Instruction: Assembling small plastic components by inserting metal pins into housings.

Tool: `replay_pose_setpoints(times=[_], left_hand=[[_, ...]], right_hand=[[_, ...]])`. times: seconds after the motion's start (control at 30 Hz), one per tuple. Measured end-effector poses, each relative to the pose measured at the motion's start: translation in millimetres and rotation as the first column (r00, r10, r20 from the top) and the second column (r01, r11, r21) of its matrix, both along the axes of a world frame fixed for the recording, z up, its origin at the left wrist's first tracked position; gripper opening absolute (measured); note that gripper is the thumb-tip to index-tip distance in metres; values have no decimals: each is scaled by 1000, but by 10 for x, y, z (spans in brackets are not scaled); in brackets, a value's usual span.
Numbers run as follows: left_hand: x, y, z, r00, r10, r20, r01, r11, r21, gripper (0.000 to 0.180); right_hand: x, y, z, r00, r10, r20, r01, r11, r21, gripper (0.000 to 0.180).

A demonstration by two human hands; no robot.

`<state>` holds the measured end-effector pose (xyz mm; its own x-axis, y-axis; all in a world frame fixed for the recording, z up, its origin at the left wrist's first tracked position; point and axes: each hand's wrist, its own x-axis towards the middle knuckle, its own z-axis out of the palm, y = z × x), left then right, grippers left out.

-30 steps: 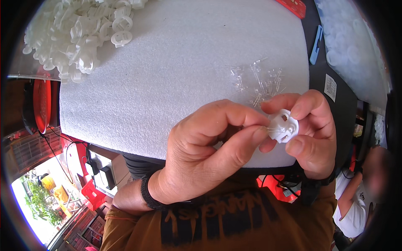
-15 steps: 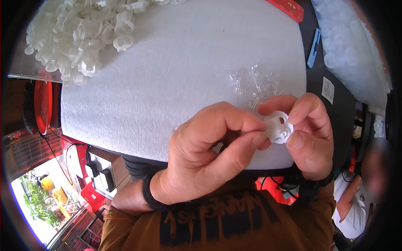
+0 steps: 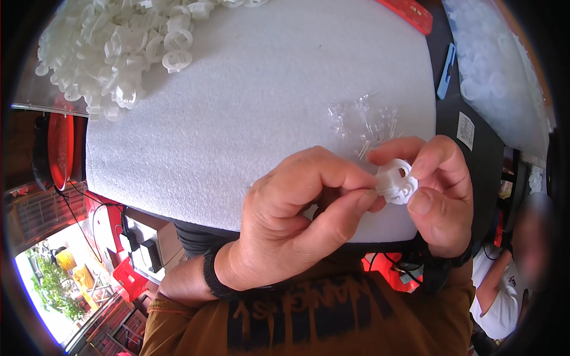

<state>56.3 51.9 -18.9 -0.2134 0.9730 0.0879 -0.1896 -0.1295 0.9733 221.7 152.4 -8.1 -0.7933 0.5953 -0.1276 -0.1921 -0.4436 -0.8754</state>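
Observation:
Above the near right part of the foam sheet, my right hand [image 3: 442,193] grips a small white plastic holder [image 3: 399,183] between curled fingers and thumb. The holder has a round rim and an opening in it. My left hand [image 3: 309,204] is closed in a pinch at the holder's left side, on what look like thin wire leads; its fingertips hide most of them. Just beyond my hands lie several small clear LEDs [image 3: 365,118] with thin metal legs, loosely scattered on the white foam sheet [image 3: 208,148].
A large heap of white plastic holders [image 3: 124,50] covers the far left. Along the right lie a blue cutter [image 3: 446,71], a white label [image 3: 465,131] and a clear bag of white parts [image 3: 493,65]. A red object [image 3: 409,15] sits far right. Another person's arm [image 3: 493,279] shows at right.
Both hands and the holder keep nearly the same pose, with only a slight shift to the right in the picture. The grip of each hand looks unchanged.

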Motion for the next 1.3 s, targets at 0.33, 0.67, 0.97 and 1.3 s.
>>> replay_pose_setpoints(times=[0.33, 0.67, 0.97, 1.3], left_hand=[[-28, -22, 18, 993, -13, -120, 11, 1000, -24, 15], [-19, -17, -7, 974, 8, -228, 7, 998, 62, 17], [-20, -38, -28, 973, 37, -230, -16, 996, 93, 16], [-21, -47, -37, 999, 8, -51, -8, 1000, -4, 13]], right_hand=[[8, -14, -1, 997, -60, 55, 47, 977, 207, 22], [29, 0, -65, 998, -60, 5, 52, 898, 437, 20], [-12, -32, -13, 992, -106, 64, 83, 953, 293, 22], [-60, -53, 49, 989, -90, 115, 73, 986, 148, 26]])
